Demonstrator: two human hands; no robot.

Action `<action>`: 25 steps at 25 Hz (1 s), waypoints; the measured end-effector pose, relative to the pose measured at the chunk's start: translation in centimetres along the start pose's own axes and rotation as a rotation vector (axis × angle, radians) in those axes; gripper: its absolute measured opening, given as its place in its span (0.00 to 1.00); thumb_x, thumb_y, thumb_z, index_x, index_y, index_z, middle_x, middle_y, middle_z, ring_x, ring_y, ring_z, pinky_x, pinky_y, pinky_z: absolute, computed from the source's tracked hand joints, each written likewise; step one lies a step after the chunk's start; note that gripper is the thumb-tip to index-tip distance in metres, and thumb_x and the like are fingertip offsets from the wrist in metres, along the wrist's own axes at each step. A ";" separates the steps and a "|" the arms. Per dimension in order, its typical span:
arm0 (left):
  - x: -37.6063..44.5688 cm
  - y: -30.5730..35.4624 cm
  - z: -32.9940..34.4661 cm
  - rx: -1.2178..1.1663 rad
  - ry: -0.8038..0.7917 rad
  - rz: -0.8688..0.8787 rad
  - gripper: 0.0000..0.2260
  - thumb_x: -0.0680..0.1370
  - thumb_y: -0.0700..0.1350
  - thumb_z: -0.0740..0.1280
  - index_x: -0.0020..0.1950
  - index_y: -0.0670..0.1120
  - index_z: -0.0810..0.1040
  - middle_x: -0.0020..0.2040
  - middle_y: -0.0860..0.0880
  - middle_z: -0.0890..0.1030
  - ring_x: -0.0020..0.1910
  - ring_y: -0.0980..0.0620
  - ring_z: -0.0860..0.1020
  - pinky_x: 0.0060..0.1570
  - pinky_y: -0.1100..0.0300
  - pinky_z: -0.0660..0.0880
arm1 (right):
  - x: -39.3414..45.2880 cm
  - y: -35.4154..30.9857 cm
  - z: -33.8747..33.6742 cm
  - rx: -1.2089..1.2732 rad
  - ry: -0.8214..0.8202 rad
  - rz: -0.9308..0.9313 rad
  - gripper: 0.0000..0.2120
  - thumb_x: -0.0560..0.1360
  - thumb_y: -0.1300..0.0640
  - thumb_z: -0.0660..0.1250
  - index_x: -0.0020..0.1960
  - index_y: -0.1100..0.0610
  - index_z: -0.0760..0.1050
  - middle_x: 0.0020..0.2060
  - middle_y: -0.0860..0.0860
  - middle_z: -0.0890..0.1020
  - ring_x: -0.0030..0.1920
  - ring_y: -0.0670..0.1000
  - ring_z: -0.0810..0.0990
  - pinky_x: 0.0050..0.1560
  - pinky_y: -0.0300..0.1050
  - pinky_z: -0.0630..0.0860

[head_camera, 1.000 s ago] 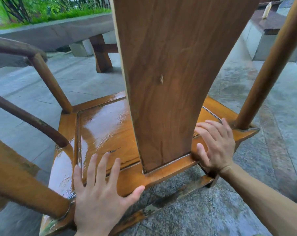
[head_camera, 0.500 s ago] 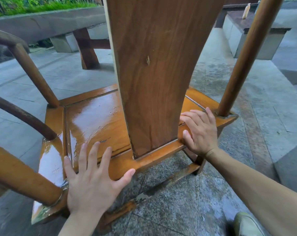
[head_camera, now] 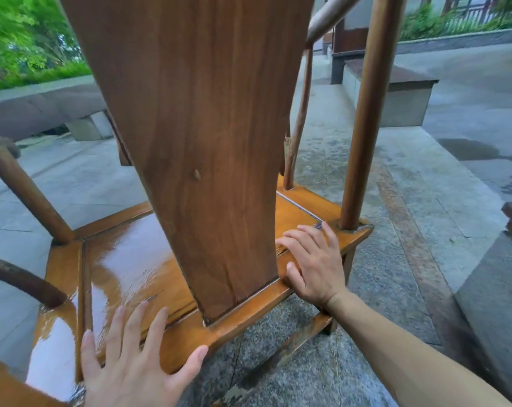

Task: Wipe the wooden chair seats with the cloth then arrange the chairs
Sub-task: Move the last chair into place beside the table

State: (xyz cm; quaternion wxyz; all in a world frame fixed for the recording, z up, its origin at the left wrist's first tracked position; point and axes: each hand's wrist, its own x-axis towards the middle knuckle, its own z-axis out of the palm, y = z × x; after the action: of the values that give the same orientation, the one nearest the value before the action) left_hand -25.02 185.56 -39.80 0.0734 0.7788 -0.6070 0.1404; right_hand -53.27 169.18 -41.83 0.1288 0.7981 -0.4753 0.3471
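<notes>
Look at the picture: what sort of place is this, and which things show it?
Probably an outdoor courtyard or garden pavilion: wet stone paving, green trees behind a low stone bench, and a wooden chair under both hands.

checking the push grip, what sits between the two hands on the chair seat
In the head view, the base of the chair's broad back splat stands between the left hand and right hand, both flat on the wet seat's rear rail.

Wet grey stone paved floor (head_camera: pixel 380 160); long grey stone bench (head_camera: pixel 40 110) left; dark-topped stone bench (head_camera: pixel 395 92) right; green foliage (head_camera: pixel 20 48) behind.
</notes>
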 end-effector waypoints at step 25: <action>2.5 -2.5 2.0 0.054 -0.055 0.059 0.44 0.62 0.80 0.57 0.76 0.63 0.61 0.81 0.48 0.59 0.75 0.33 0.64 0.67 0.27 0.61 | 1.7 1.6 2.4 0.097 0.334 -0.189 0.22 0.65 0.53 0.59 0.55 0.53 0.82 0.59 0.55 0.83 0.60 0.62 0.81 0.68 0.70 0.66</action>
State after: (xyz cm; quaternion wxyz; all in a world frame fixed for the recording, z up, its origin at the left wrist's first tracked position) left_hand -21.74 183.29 -40.79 0.0316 0.7657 -0.6276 0.1375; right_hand -53.05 165.93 -42.59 0.1995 0.7759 -0.3529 0.4834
